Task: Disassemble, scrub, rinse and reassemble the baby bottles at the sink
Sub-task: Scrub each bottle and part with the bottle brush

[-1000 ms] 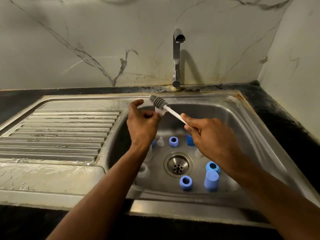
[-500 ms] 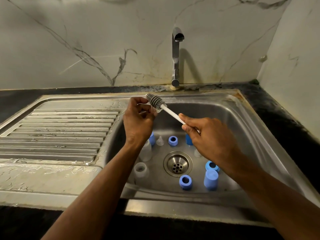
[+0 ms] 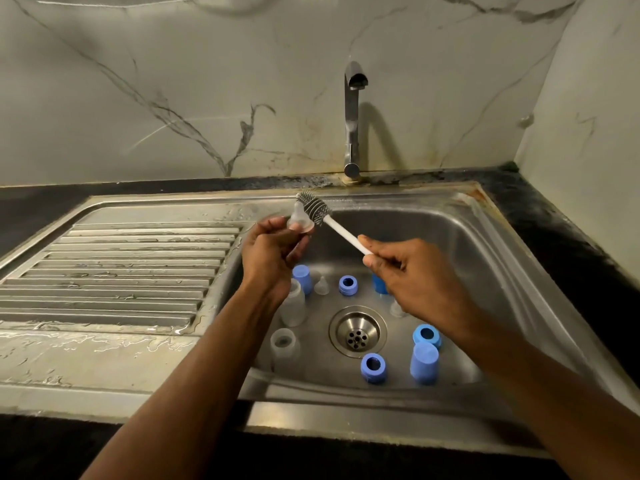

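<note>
Over the sink's left edge my left hand (image 3: 273,252) pinches a clear silicone nipple (image 3: 300,220) by its base, tip pointing up. My right hand (image 3: 414,275) grips the white handle of a bottle brush (image 3: 316,210); its grey bristle head lies against the nipple's right side. On the basin floor stand two clear bottles (image 3: 293,303), (image 3: 284,344), several blue collars and caps (image 3: 348,285), (image 3: 373,367), (image 3: 424,362), (image 3: 427,336), (image 3: 301,276), and a loose clear nipple (image 3: 322,286). Another blue part and a clear part are half hidden behind my right hand.
The steel sink (image 3: 467,237) has a round drain (image 3: 357,336) in the middle. A chrome tap (image 3: 352,116) stands behind the basin, no water running. A wet ribbed draining board (image 3: 121,271) lies to the left. A black counter (image 3: 561,230) and marble walls enclose the right.
The brush head has shifted from in front of the nipple to its right side. My left hand has turned, so the nipple now shows upright above the fingers. My right hand moved slightly right.
</note>
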